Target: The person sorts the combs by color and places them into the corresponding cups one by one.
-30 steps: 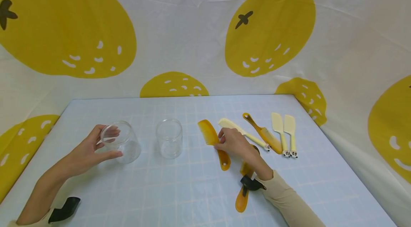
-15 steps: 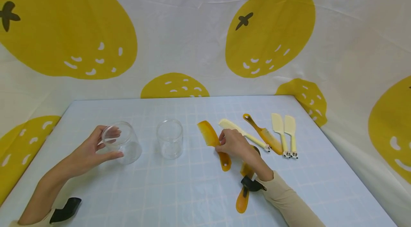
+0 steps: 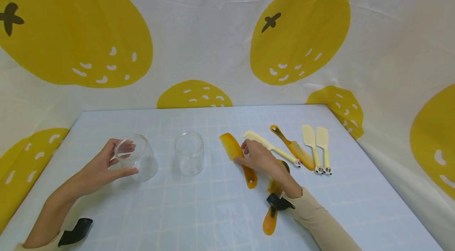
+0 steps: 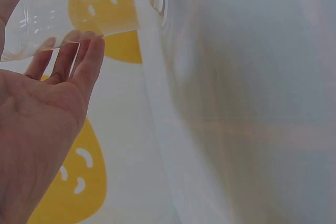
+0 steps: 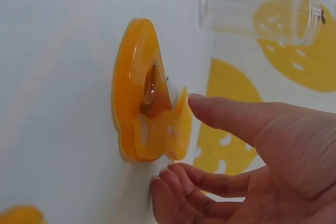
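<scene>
At left, the left hand (image 3: pixel 97 172) grips a likely fragile glass (image 3: pixel 145 164), fingers wide, while further right the right hand (image 3: pixel 261 159), half-curled, straddles a light-looking comb (image 3: pixel 234 148), best pinched mid-length, its hold unclear.

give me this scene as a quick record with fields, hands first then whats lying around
left hand: fingers around a clear, glass-like cylindrical cup; base contact with table unclear
second cup: similar clear cylinder, upright on the pale blue gridded table
right hand: thumb and fingers at either side of a broad amber plastic comb; firm grip unclear
under right wrist: another amber comb, partly hidden
beyond and right of right hand: pale yellow comb, slim-handled amber comb, two pale yellow paddle-headed tools
backdrop: white sheet printed with yellow fruit
</scene>
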A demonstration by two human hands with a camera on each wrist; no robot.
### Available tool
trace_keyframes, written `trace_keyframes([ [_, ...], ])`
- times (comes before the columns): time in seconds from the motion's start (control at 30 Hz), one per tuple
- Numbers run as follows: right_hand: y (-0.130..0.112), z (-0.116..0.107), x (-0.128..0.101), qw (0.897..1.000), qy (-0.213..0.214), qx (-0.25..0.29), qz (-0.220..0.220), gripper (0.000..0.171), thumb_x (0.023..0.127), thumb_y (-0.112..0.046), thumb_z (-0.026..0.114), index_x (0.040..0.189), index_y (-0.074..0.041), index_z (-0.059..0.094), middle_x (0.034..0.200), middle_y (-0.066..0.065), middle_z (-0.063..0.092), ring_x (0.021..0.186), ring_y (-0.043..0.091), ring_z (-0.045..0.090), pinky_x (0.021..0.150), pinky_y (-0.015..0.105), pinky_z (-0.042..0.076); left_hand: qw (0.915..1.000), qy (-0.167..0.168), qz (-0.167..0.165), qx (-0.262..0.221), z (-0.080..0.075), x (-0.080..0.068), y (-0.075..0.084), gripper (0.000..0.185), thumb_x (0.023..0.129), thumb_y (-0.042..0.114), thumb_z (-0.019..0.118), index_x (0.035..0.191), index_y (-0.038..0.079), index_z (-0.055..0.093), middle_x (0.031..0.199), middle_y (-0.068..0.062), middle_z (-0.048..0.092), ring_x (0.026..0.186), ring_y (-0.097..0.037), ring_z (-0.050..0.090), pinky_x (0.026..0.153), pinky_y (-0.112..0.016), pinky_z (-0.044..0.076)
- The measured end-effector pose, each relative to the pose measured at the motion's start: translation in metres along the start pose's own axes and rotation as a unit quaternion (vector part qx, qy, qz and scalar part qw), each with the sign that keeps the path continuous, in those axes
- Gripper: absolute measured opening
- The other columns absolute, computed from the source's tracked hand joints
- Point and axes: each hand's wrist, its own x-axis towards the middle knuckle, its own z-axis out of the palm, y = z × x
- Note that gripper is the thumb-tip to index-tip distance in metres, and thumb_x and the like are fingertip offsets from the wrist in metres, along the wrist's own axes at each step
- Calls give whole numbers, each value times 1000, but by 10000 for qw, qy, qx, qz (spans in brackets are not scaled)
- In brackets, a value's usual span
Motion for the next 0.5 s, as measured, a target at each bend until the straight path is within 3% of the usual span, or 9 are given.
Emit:
trace_keyframes([
  [0.27, -13, -2, 8, 9970, -14, -766, 53, 44, 90, -35, 81, 111, -3, 59, 96, 8, 57, 78, 20, 51, 70, 31, 47, 9999, -59, 49, -73, 0, 4, 1, 61, 90, 7, 79, 133, 5, 35, 140, -22, 46, 124, 8, 42, 97, 1, 30],
  [0.4, -15, -1, 15, 9975, -104, -695, -23, 44, 88, -33, 83, 105, -2, 57, 88, 7, 53, 73, 20, 48, 65, 29, 41, 10000, -38, 22, -76, -1, 2, 2, 62, 90, 7, 79, 133, 4, 35, 140, -22, 46, 123, 9, 42, 97, 1, 31],
  [0.5, -16, 0, 19, 9987, -155, -484, -40, 46, 87, -30, 85, 107, 0, 57, 90, 9, 58, 75, 21, 53, 68, 30, 47, 10000, -15, 21, -81, -1, 0, 1, 61, 90, 8, 80, 132, 4, 35, 139, -23, 46, 123, 10, 43, 97, 1, 31],
])
